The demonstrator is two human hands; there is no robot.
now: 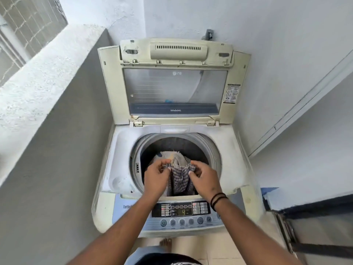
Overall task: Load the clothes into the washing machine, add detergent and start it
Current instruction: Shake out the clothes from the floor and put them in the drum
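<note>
Both grips are narrow pinches on one thing: the left hand (155,177) and the right hand (205,179) each hold a top corner of a checked cloth (180,178), which hangs between them over the front of the drum opening, just below the middle of the frame.

The washing machine (172,188) fills the centre of the frame, with its lid (172,81) standing open against the wall in the upper middle. A lid propped upright like this could drop forward onto the wrists if it is knocked while the arms reach in.

The drum (177,163) already holds a pale heap of clothes (172,156) behind the hands. If the checked cloth is let go too near the front, its lower edge may drape over the drum's grey rim (214,155) instead of falling inside, and could then catch when the lid comes down or the drum turns. Dropped as a bunch on one side, it might also leave the load lopsided.

The control panel (181,210), in the lower middle, sits right under the forearms, and its display is lit. A forearm that sags could press a button and alter the setting before detergent has gone in.

The black band (217,200) on the right wrist could snag on loose fabric.

No detergent is visible anywhere.
</note>
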